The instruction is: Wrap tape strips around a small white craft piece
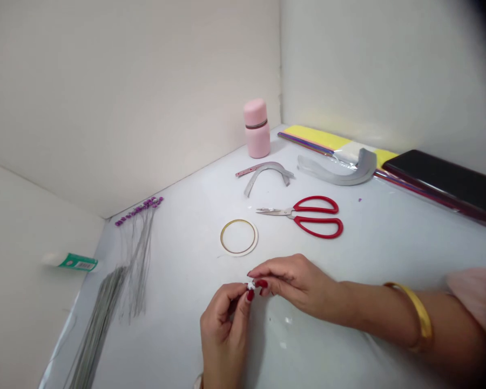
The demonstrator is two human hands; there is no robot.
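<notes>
My left hand (222, 329) and my right hand (291, 281) meet over the white table (389, 243), fingertips pinched together on a tiny white piece (250, 285) between them. The nails are painted red. A gold bangle (419, 313) sits on my right wrist. Just beyond the hands lies a thin ring of tape (238, 236). Red-handled scissors (308, 215) lie closed behind it, blades pointing left.
A pink bottle (257, 128) stands at the back corner. Grey ribbon strips (267, 173) and a folded grey ribbon (348, 170) lie near yellow paper sheets (319, 138) and a black phone (449, 181). At left are thin wires (105, 302), some tipped with purple beads (140, 209), and a glue stick (71, 261).
</notes>
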